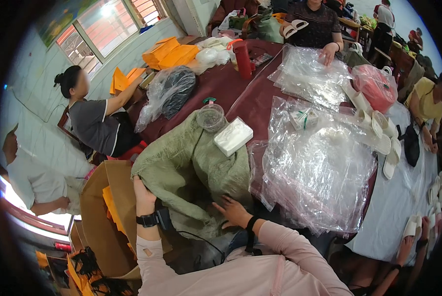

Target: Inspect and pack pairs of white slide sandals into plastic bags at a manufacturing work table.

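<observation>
Slumped against the near edge of the dark-red cloth-covered tabletop (255, 98): a large pale-green woven sack (171, 153), mouth gaping toward the wearer. At its left rim, the left hand (145, 193), fingertips hidden behind the fabric, impossible to tell how tightly closed. Low by the mouth, the right hand (234, 212), fingers spread wide, gripping nothing. Above the sack, a white plastic-wrapped rectangular pack (233, 136) beside a round clear plastic tub (211, 118).
</observation>
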`<action>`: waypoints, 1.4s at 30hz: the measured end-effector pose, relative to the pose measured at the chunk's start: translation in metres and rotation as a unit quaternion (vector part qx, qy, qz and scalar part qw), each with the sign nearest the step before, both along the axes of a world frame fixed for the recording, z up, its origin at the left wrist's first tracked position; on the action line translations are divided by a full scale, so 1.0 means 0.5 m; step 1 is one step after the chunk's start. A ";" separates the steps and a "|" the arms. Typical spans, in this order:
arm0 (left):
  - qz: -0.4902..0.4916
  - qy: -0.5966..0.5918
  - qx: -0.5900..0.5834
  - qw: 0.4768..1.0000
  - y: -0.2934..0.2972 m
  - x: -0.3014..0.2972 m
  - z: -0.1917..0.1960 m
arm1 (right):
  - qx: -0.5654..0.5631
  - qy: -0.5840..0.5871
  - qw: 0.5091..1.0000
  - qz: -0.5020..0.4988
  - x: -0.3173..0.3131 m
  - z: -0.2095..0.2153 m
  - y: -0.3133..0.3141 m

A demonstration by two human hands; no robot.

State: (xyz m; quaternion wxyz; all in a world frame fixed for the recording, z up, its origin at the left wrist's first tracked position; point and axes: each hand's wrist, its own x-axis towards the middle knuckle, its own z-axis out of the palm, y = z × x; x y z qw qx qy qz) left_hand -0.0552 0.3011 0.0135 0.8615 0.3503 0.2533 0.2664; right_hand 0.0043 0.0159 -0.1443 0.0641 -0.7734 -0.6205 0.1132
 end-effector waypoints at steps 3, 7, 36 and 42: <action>0.011 0.005 0.027 1.000 0.026 0.005 0.011 | -0.139 -0.048 0.985 -0.088 0.007 -0.095 0.000; 0.032 0.012 0.023 0.999 0.065 0.010 0.006 | -0.276 -0.133 0.950 0.053 -0.005 -0.073 -0.003; -0.089 0.196 0.783 0.584 -0.105 0.201 -0.071 | 0.143 -0.068 0.986 -0.056 -0.012 0.111 -0.215; -0.160 0.197 0.790 0.559 -0.256 0.375 -0.147 | 0.082 -0.055 0.990 -0.102 -0.010 0.128 -0.169</action>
